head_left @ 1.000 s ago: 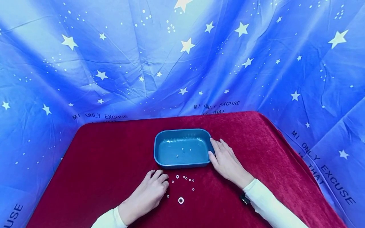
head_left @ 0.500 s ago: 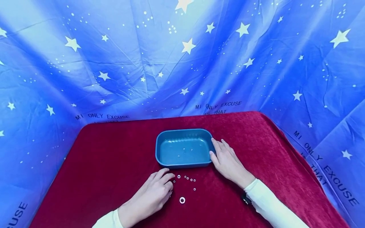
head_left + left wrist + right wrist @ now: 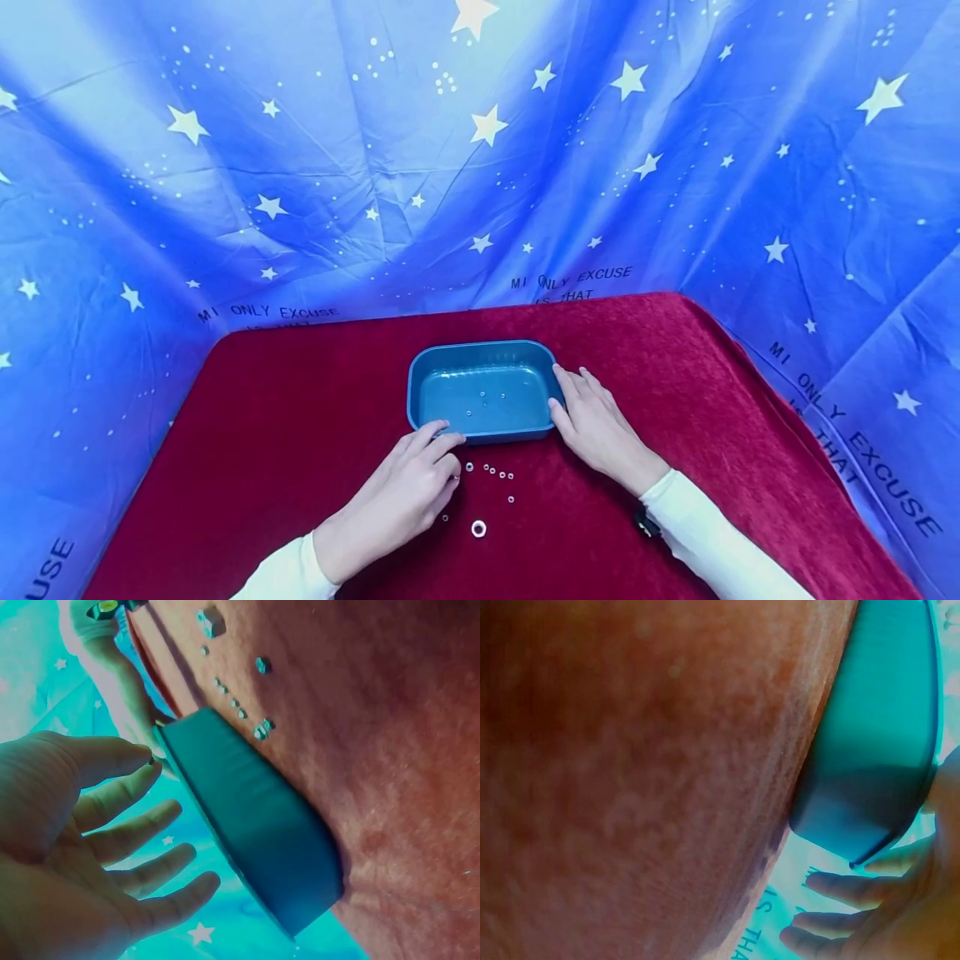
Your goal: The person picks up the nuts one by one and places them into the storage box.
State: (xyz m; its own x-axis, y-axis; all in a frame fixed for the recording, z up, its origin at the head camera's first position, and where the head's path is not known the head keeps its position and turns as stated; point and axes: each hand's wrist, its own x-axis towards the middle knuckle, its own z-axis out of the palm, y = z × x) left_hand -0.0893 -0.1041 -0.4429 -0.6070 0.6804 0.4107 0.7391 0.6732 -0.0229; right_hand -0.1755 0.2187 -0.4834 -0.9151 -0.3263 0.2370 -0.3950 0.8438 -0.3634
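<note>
A blue rectangular plastic box [image 3: 480, 429] stands on the red cloth, with a few tiny nuts [image 3: 468, 413] on its floor. My left hand [image 3: 401, 492] is over the box's near left rim. Its thumb and index fingertip pinch a tiny dark nut [image 3: 151, 760], mostly hidden between them; the other fingers are spread. My right hand [image 3: 600, 429] rests against the box's right end, thumb and fingertips touching the rim, with its fingers fairly straight. In front of the box lie several small nuts [image 3: 502, 475], a medium nut [image 3: 469, 467] and a large hex nut [image 3: 478, 528].
The table is covered by a red velvet cloth [image 3: 300, 400]. A blue curtain with stars [image 3: 337, 167] hangs behind and at both sides. On the right wrist sits a black band [image 3: 646, 523].
My left hand has picked up a tiny nut from among the loose ones and moved forward to the box's near left rim. The right hand stays on the box's right end.
</note>
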